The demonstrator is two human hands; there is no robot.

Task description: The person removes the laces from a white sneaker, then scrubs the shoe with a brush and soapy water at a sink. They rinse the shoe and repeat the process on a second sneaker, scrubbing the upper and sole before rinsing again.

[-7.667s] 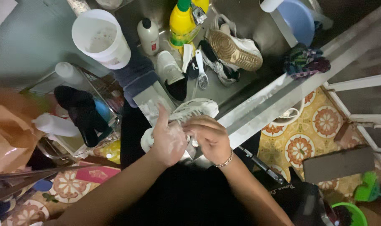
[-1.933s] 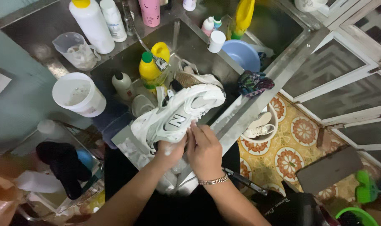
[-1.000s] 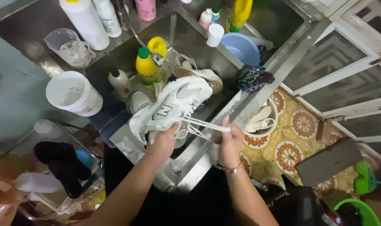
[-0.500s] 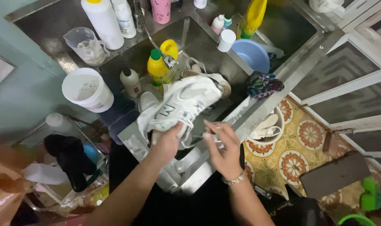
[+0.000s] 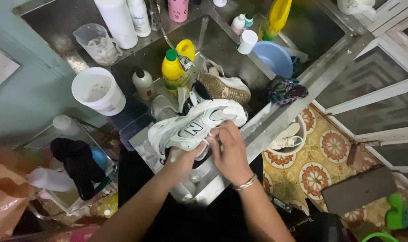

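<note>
Gripping the white sneaker [image 5: 192, 130] from below, the left hand [image 5: 179, 163] steadied it over the sink [image 5: 213, 42] while right hand [image 5: 230, 150] fingers pinched its laces; unlacing looked unfinished

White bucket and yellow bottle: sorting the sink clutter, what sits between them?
In the head view, a small white bottle with a dark cap stands between them.

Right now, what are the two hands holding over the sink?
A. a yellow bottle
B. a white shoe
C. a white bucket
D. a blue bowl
B: the left hand and right hand both grip the white shoe above the sink; the yellow bottle stands untouched.
</note>
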